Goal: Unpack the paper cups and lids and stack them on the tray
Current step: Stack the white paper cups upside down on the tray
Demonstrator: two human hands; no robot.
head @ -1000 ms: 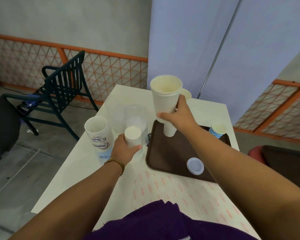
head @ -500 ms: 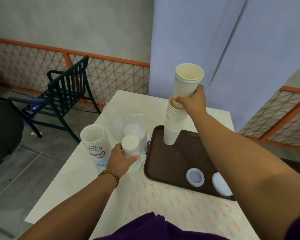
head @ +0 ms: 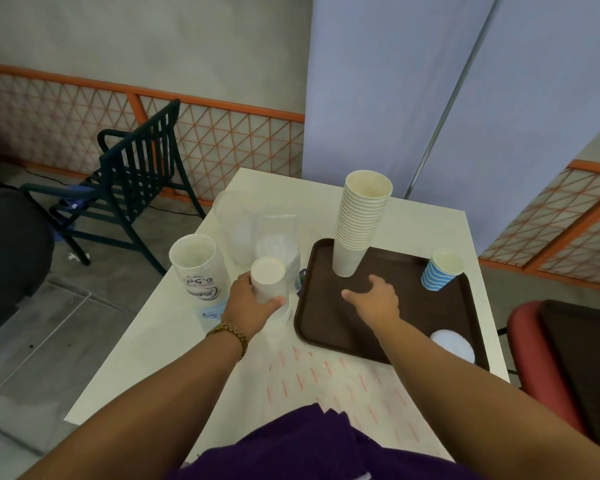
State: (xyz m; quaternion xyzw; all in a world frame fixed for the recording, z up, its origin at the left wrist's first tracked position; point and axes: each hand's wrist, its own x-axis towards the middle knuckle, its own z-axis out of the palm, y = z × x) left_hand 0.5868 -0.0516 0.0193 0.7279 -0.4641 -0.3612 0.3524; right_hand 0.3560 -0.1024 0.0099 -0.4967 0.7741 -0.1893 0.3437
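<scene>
A tall stack of plain paper cups (head: pixel 360 223) stood on the far left part of the brown tray (head: pixel 329 327). Half a second earlier the right hand (head: pixel 374 299) had been lowering cups onto it; now that hand hung empty over the tray, fingers loosely spread. The left hand (head: pixel 248 304) still gripped a smaller bundle of cups (head: pixel 269 280) on the table (head: pixel 146 341), beside a wrapped sleeve of cups (head: pixel 196 268). That bundle probably goes next.

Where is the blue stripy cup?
In the head view, the blue striped cup stands upright at the far right corner of the brown tray, to the right of the tall stack of white cups.
</scene>
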